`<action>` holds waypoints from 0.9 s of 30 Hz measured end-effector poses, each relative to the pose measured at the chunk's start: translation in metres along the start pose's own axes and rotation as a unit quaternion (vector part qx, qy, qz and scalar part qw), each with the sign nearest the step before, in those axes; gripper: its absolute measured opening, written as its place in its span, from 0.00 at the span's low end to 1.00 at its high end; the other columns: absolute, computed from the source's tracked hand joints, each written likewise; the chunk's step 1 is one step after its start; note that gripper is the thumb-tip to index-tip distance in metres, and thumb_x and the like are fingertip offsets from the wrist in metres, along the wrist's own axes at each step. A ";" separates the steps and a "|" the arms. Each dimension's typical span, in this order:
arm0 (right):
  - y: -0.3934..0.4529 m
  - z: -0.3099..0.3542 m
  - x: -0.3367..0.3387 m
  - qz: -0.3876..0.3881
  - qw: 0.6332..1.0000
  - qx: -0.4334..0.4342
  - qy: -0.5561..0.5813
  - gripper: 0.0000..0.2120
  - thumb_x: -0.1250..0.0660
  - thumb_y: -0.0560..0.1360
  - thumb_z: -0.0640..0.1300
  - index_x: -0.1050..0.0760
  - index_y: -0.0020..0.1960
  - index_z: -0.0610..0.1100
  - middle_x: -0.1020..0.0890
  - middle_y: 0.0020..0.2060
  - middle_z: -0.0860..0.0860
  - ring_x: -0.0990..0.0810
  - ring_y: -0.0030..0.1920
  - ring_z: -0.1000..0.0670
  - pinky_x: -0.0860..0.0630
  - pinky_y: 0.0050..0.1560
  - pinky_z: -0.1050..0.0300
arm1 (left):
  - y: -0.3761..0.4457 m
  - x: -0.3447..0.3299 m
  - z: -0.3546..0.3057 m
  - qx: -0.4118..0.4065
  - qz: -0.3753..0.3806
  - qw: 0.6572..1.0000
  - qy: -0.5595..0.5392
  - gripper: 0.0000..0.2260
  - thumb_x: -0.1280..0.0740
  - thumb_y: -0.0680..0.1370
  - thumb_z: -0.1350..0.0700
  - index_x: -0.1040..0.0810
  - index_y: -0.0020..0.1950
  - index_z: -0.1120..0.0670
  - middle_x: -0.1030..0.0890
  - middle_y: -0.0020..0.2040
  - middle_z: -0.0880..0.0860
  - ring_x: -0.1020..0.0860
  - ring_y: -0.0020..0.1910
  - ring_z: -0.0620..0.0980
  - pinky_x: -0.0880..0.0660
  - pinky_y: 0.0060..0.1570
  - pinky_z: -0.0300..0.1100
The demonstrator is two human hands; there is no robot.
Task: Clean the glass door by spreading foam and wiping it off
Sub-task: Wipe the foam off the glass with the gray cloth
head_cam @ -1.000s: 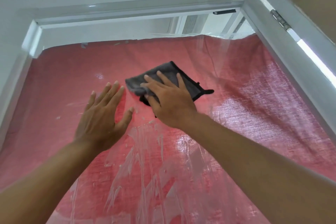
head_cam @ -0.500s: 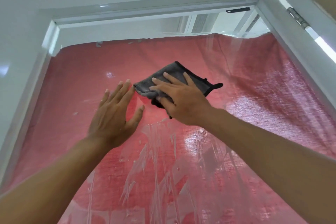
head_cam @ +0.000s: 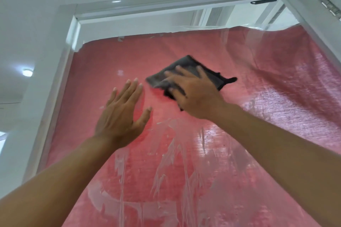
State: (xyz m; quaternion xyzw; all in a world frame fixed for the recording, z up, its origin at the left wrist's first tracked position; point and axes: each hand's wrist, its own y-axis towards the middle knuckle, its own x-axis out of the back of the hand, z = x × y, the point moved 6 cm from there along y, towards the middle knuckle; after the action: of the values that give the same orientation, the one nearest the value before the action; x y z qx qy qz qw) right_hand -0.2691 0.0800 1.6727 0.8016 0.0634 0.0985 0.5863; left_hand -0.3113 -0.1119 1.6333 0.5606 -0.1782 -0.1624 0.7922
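Observation:
The glass door fills the view, with a red woven sheet behind the pane. White foam streaks run down its lower middle. My right hand presses a folded dark grey cloth flat against the upper middle of the glass, fingers spread and straight over it. My left hand lies flat on the glass just left of the cloth, fingers straight and together, holding nothing. Part of the cloth is hidden under my right hand.
A white door frame borders the glass at the top and left. A hinge sits on the frame at the upper right. A small black latch hangs below the top rail. A ceiling light shows at the left.
The view has shifted, so the frame's left post comes further into view. My right hand and the cloth have slid slightly up and right on the glass. My left hand stays flat beside it.

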 end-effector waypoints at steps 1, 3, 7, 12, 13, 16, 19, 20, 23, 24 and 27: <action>0.004 -0.013 0.006 -0.032 0.997 -0.069 -0.005 0.21 0.42 0.84 0.51 0.33 0.77 0.55 0.34 0.79 0.56 0.45 0.81 0.56 0.58 0.81 0.40 | -0.001 0.001 0.003 -0.002 0.001 1.000 0.003 0.38 0.54 0.78 0.34 0.44 0.83 0.56 0.47 0.84 0.51 0.52 0.83 0.48 0.57 0.82 0.49; 0.009 -0.031 0.017 -0.096 0.970 -0.221 0.023 0.20 0.44 0.85 0.51 0.32 0.76 0.52 0.34 0.79 0.52 0.46 0.82 0.51 0.61 0.80 0.37 | -0.005 0.002 0.008 -0.001 0.003 1.000 0.007 0.39 0.55 0.78 0.34 0.44 0.84 0.55 0.48 0.84 0.51 0.53 0.83 0.48 0.58 0.82 0.49; 0.007 0.013 0.002 -0.072 0.986 -0.151 0.025 0.18 0.43 0.85 0.51 0.29 0.74 0.53 0.34 0.79 0.55 0.45 0.82 0.50 0.59 0.79 0.34 | -0.012 0.002 0.015 -0.002 0.003 1.000 0.000 0.38 0.54 0.78 0.34 0.45 0.84 0.55 0.49 0.84 0.50 0.53 0.83 0.47 0.59 0.82 0.49; -0.028 0.037 -0.016 0.000 1.000 0.021 0.011 0.19 0.42 0.84 0.51 0.29 0.74 0.56 0.34 0.78 0.62 0.45 0.81 0.56 0.57 0.81 0.40 | -0.024 0.001 0.021 -0.006 0.002 1.000 -0.003 0.37 0.53 0.79 0.35 0.45 0.84 0.55 0.48 0.84 0.51 0.53 0.83 0.48 0.58 0.82 0.49; -0.022 0.030 -0.013 -0.021 1.000 -0.013 0.007 0.18 0.42 0.84 0.51 0.29 0.74 0.56 0.34 0.78 0.61 0.45 0.81 0.56 0.57 0.81 0.40 | -0.025 0.001 0.022 -0.008 0.005 1.000 -0.001 0.37 0.53 0.80 0.35 0.45 0.84 0.55 0.48 0.84 0.51 0.53 0.83 0.48 0.59 0.82 0.49; -0.002 0.005 0.001 -0.096 0.974 -0.205 0.022 0.21 0.45 0.85 0.51 0.33 0.77 0.52 0.34 0.79 0.55 0.47 0.82 0.52 0.62 0.80 0.38 | -0.026 0.001 0.026 -0.010 0.013 1.000 0.013 0.37 0.54 0.80 0.35 0.46 0.84 0.55 0.49 0.84 0.50 0.54 0.83 0.48 0.58 0.82 0.50; -0.001 0.026 -0.006 -0.076 0.982 -0.170 0.022 0.19 0.45 0.85 0.51 0.30 0.75 0.54 0.35 0.79 0.57 0.46 0.82 0.50 0.61 0.79 0.35 | -0.026 0.002 0.027 0.001 0.003 1.000 0.008 0.37 0.53 0.80 0.35 0.45 0.84 0.55 0.48 0.84 0.51 0.52 0.83 0.48 0.57 0.82 0.51; -0.008 0.040 -0.012 -0.046 0.994 -0.097 0.020 0.18 0.44 0.85 0.51 0.29 0.73 0.55 0.35 0.79 0.58 0.45 0.82 0.51 0.59 0.80 0.35 | -0.027 0.002 0.027 0.004 0.001 1.000 0.004 0.37 0.53 0.80 0.35 0.45 0.84 0.55 0.48 0.84 0.51 0.52 0.83 0.49 0.56 0.82 0.51; -0.033 0.060 -0.022 0.027 0.997 0.071 0.009 0.19 0.46 0.84 0.53 0.28 0.72 0.56 0.32 0.77 0.61 0.42 0.81 0.54 0.55 0.81 0.36 | -0.028 0.003 0.024 0.007 -0.007 1.000 0.004 0.36 0.52 0.81 0.37 0.44 0.83 0.57 0.46 0.84 0.52 0.50 0.83 0.49 0.55 0.82 0.51; -0.032 0.056 -0.021 0.026 0.997 0.071 0.006 0.19 0.46 0.84 0.53 0.28 0.73 0.55 0.33 0.77 0.61 0.43 0.81 0.55 0.55 0.81 0.37 | -0.029 0.003 0.023 0.008 -0.006 1.000 0.006 0.36 0.52 0.81 0.37 0.43 0.83 0.57 0.46 0.83 0.52 0.50 0.83 0.50 0.55 0.82 0.52; -0.014 0.036 -0.012 -0.042 0.996 -0.072 0.017 0.18 0.44 0.85 0.51 0.29 0.74 0.53 0.33 0.78 0.57 0.44 0.81 0.53 0.58 0.80 0.37 | -0.033 0.004 0.027 0.016 -0.003 1.000 0.010 0.36 0.52 0.81 0.36 0.44 0.83 0.56 0.48 0.84 0.52 0.52 0.83 0.49 0.56 0.82 0.52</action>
State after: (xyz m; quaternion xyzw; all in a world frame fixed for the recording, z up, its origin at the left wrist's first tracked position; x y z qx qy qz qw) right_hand -0.2721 0.0483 1.6483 0.7523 0.0994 0.0921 0.6447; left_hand -0.3220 -0.1467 1.6110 0.5754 -0.1712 -0.1566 0.7843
